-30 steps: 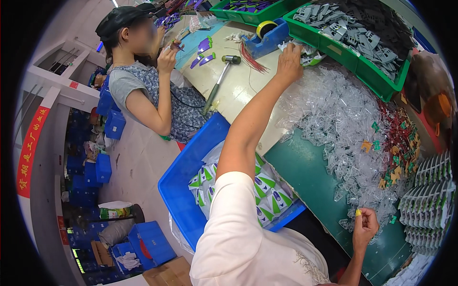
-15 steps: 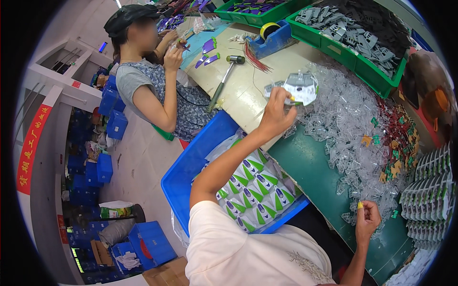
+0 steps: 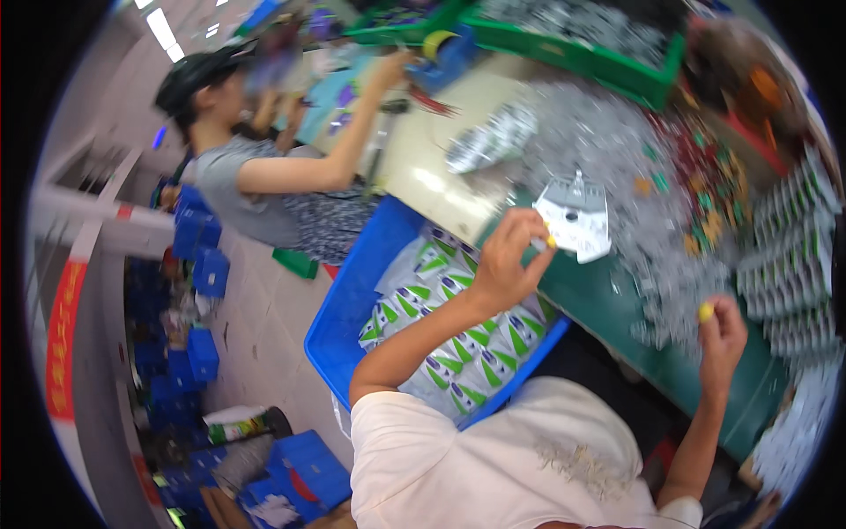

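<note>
My left hand [image 3: 514, 257] is closed, pinching the lower edge of a white plastic shell [image 3: 577, 222] with a grey end and a dark hole in its middle. It holds the shell above the near edge of the green table surface. Beyond it, a blurred stack of white, grey and green parts [image 3: 493, 139] lies on the cream tabletop. My right hand [image 3: 724, 339] is also closed, thumb and fingertips pressed together beside the heap of small clear plastic pieces [image 3: 608, 150]. A yellow cover shows at a fingertip; whatever is pinched there cannot be made out.
A blue bin [image 3: 339, 304] of white-and-green parts stands at my left. Green trays [image 3: 617, 75] line the back. Stacked white shells [image 3: 789, 256] rise at the right. A co-worker [image 3: 264, 167] sits at the far left, an arm reaching towards the blue tape dispenser [image 3: 445, 63].
My left hand has brought the white shell nearer, apart from the stack. My right hand has shifted right and farther off. The co-worker's arm has stretched out across the table. The view has shifted.
</note>
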A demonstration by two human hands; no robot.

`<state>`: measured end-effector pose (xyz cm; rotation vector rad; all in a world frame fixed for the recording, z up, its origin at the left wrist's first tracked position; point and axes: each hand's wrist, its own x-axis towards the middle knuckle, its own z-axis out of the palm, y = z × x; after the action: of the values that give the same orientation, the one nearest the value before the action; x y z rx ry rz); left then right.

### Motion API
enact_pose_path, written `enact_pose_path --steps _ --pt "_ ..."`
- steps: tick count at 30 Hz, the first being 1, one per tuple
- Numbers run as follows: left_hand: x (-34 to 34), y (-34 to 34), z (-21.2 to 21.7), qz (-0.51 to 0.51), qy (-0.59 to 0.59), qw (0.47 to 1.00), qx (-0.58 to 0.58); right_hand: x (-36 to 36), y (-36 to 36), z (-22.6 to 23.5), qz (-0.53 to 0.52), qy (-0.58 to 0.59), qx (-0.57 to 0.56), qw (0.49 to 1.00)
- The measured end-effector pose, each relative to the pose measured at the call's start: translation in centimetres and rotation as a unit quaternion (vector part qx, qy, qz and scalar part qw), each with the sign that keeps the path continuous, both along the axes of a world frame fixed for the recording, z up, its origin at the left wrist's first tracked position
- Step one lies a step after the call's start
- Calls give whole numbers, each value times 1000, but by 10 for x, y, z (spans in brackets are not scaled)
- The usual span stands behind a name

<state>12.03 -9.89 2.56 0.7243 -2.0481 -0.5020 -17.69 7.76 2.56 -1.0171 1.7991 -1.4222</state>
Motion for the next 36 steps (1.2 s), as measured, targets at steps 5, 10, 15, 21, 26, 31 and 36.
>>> enact_pose_path --steps 5,10,15,21,26,31,36 --pt "-10 94 -28 -85 -75 993 3 25 8 49 64 90 -58 992" --pt "-29 126 -62 -22 -168 983 -75 43 7 11 193 229 -37 954" --pt "-40 138 -63 -7 -218 970 -103 63 -3 -21 225 455 -33 861" --pt "-18 124 -58 -45 -220 971 -87 85 -7 -27 278 417 -48 864" --pt "-42 109 -59 -102 -180 970 -124 69 -8 -19 262 470 9 842" --pt "-36 55 -38 -109 -24 993 -25 77 -22 -15 301 422 -28 854" --pt "-72 27 -48 -6 -55 996 74 78 -22 -23 260 400 -26 879"
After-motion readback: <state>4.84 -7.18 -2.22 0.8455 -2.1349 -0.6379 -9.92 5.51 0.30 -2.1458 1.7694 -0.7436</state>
